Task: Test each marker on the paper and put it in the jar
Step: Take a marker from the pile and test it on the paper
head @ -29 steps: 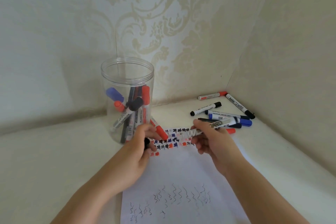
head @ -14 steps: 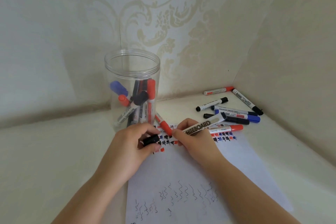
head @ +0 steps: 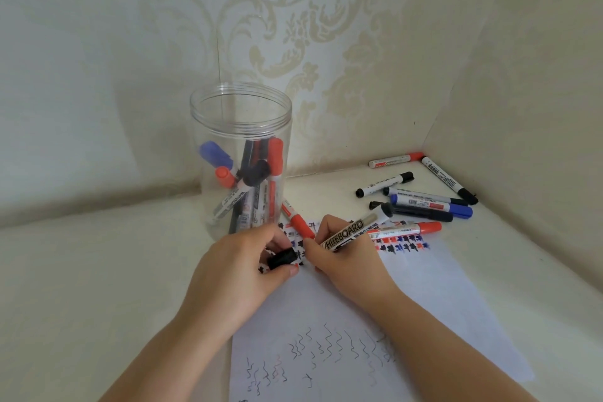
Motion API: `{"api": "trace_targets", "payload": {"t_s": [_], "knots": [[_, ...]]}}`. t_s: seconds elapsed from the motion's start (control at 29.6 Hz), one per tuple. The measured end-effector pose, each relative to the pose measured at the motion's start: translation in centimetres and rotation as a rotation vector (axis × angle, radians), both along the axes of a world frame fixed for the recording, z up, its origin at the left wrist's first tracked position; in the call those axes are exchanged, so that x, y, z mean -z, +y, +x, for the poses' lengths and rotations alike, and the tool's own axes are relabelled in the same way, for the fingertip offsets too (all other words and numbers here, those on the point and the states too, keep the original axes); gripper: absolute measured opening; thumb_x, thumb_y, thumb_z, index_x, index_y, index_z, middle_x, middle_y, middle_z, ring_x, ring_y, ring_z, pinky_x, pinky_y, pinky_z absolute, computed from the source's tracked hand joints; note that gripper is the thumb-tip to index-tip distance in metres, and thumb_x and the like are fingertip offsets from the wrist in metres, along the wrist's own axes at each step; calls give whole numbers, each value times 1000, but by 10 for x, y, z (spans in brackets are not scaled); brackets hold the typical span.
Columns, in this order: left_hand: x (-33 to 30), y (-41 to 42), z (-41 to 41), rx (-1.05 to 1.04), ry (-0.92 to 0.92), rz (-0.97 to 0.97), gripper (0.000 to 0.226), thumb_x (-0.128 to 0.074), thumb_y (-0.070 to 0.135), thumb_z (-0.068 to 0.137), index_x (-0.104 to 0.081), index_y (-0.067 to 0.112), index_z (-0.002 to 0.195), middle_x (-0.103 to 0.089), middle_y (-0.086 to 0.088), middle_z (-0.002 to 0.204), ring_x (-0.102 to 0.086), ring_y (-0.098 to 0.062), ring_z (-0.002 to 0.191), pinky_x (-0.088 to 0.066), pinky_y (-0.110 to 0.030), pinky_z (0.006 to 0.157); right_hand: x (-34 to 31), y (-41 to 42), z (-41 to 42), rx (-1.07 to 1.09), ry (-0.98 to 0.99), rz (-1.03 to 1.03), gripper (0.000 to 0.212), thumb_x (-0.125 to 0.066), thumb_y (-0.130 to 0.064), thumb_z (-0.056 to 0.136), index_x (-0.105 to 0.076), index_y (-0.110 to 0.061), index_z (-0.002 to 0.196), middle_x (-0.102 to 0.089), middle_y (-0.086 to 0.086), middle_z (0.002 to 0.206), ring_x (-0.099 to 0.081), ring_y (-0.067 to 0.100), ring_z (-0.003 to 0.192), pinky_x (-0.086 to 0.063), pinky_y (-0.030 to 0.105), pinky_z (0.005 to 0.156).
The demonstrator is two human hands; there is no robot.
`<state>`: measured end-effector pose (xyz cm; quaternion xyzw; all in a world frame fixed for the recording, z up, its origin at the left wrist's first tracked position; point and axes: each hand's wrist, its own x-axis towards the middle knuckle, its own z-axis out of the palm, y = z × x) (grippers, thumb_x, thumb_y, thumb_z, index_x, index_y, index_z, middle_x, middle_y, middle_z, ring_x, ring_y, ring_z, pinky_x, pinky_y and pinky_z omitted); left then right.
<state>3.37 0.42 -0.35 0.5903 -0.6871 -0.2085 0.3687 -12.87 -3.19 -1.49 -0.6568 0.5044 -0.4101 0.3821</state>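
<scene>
The marker [head: 354,232] in use was a white-barrelled whiteboard pen, its side printed with "WHITEBOARD" in bold black outlined letters, with a black end at its far tip. It lay slanted across the right hand [head: 342,254], the black rear end pointing up and away toward the loose pens, the writing end hidden down among the fingers at the paper [head: 440,303]. That hand's grip was curled round the barrel, thumb and fingers pinching its lower part, so most of the printed barrel stood out beyond the grip on the far side. Whether the tip touched the sheet could not be told.

The left hand [head: 238,274] held a short black cap [head: 282,258] between thumb and fingertips, just beside the right hand, over the near-left corner of a printed strip of red, blue and black marks at the paper's far edge. Wavy test scribbles in several colours ran across the near part of the sheet.

The clear plastic jar [head: 241,114] stood upright on the pale counter [head: 98,271], just beyond the left hand, open-topped, holding several markers with blue, red and black caps leaning inside. A red-capped marker [head: 297,220] lay on the counter against the jar's base, its cap end reaching between the two hands. More markers [head: 421,202], black, blue and red, lay scattered in the far right corner by the wall.
</scene>
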Motion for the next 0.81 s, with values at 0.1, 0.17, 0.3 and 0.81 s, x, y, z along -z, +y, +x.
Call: {"api": "trace_targets", "payload": {"t_s": [0.1,0.17,0.3,0.81], "knots": [[0,0,0,-14,-2,3,22,-78,31,65,-61,31,79,-64,22,69,-62,0,71,-52,-29,66,1,-1,-2,13,-1,5,23,-62,-8,79,-47,-1,63,-50,16,56,-40,18,51,-32,27,50],[-1,0,0,-27,-1,1,23,-78,33,65,-61,31,80,-64,22,70,-62,0,71,-52,-32,67,1,0,-2,-2,7,5,22,-63,-10,79,-50,-4,62,-54,16,54,-45,18,51,-36,27,51],[-1,0,-1,-17,8,16,23,-78,33,65,-61,31,80,-64,21,72,-62,-2,70,-53,-34,68,1,0,-2,-4,13,-7,23,-62,-10,78,-47,-3,61,-49,21,55,-40,18,51,-31,29,50],[6,-3,3,40,-1,43,24,-79,28,65,-60,31,79,-64,25,81,-60,0,74,-46,-16,63,-12,5,-7,57,-165,98,23,-68,-19,79,-53,-8,66,-57,-3,47,-52,16,52,-38,16,47]]}}
